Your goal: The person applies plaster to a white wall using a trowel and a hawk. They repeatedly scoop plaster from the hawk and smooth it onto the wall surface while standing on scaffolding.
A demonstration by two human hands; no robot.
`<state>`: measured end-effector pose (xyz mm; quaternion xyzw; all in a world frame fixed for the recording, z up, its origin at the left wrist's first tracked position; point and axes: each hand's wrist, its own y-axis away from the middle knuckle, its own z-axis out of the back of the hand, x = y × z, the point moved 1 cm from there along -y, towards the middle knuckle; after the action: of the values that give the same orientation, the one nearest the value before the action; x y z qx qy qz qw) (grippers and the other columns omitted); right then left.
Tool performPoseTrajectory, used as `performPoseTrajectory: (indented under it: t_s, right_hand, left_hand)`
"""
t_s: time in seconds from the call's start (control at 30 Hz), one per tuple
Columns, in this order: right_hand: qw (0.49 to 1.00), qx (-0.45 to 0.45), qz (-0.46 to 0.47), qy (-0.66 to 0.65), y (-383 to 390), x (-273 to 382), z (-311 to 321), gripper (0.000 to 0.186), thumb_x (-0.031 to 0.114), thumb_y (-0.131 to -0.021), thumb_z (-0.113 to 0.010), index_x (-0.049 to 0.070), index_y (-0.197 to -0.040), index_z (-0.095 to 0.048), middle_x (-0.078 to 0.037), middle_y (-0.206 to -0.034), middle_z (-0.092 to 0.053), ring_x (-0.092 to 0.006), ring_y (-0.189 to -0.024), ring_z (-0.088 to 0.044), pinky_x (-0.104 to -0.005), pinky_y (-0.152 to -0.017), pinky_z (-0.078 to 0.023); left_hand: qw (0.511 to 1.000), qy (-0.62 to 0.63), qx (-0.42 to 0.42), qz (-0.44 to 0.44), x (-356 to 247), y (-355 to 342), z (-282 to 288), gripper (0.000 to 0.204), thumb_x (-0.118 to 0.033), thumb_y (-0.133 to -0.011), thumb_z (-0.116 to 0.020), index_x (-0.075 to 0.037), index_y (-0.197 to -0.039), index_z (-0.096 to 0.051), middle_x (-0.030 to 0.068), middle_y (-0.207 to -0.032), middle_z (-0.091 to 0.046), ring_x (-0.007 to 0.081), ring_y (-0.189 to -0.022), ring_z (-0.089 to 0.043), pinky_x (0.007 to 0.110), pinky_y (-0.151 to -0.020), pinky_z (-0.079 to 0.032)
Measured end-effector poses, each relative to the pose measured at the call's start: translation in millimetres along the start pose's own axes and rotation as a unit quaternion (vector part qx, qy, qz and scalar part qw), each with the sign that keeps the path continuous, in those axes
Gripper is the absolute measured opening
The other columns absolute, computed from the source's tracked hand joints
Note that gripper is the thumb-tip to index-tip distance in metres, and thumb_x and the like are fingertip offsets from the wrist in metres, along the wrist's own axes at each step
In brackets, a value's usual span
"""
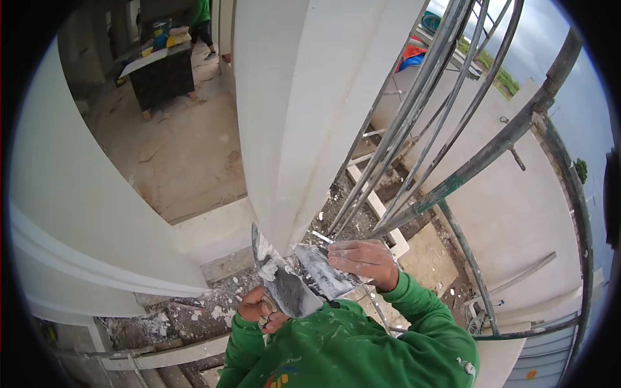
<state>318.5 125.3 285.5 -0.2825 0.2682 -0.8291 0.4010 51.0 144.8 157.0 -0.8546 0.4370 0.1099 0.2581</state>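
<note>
Putty blades [291, 291], edges near white column [291, 123]

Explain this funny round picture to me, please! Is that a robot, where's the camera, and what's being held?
No robot here: it's a person in a green top, using bare hands. The only picture comes from a camera on the person's head, looking down. Its very wide lens bends straight things.

The left hand holds a gray plate with white paste on it. The right hand grips a flat blade smeared with white. Ahead stands a pale column; metal pipes are on the right. White bits lie scattered on the ground below.
</note>
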Motion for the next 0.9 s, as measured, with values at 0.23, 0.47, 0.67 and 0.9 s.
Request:
performPoseTrajectory:
  t_s: [0.23, 0.47, 0.67, 0.9]
  right_hand:
    - [0.880, -0.383, -0.256, 0.119, -41, -76, 54, 0.014, 0.008, -0.081, -0.076, -0.001, -0.089, -0.068, 0.001, -0.069, -0.065, -0.0042, -0.062, -0.054, -0.0205, -0.054, -0.041]
    - [0.865, -0.413, -0.249, 0.136, -84, -130, 75, 0.017, 0.012, -0.080, -0.077, -0.002, -0.077, -0.068, -0.001, -0.068, -0.067, -0.0033, -0.059, -0.055, -0.0202, -0.054, -0.041]
    - [0.878, -0.431, -0.171, 0.118, -76, -132, 49, 0.017, 0.011, -0.081, -0.076, -0.004, -0.084, -0.068, 0.000, -0.067, -0.066, -0.0032, -0.059, -0.054, -0.0205, -0.054, -0.042]
    - [0.889, -0.354, -0.218, 0.193, -59, -125, 35, 0.015, 0.006, -0.079, -0.076, -0.004, -0.089, -0.069, -0.003, -0.068, -0.068, -0.0044, -0.059, -0.057, -0.0212, -0.054, -0.044]
  left_hand:
    - [0.983, -0.159, -0.090, -0.007, -21, 3, -7, 0.049, -0.024, -0.094, -0.057, 0.008, -0.126, -0.040, 0.0104, -0.077, -0.050, 0.0138, -0.054, -0.049, 0.026, -0.040, -0.040]
    - [0.974, -0.174, -0.142, 0.019, 2, 21, -2, 0.043, -0.021, -0.096, -0.053, 0.002, -0.128, -0.037, 0.0094, -0.078, -0.050, 0.0146, -0.054, -0.050, 0.027, -0.041, -0.043]
    - [0.958, -0.140, -0.248, 0.026, 18, 61, 2, 0.041, -0.019, -0.095, -0.054, -0.002, -0.128, -0.034, 0.0090, -0.078, -0.048, 0.0154, -0.056, -0.050, 0.027, -0.041, -0.043]
    - [0.947, -0.131, -0.293, -0.010, 23, 80, 2, 0.026, -0.015, -0.095, -0.053, -0.006, -0.115, -0.038, 0.0115, -0.077, -0.046, 0.0180, -0.057, -0.050, 0.028, -0.040, -0.043]
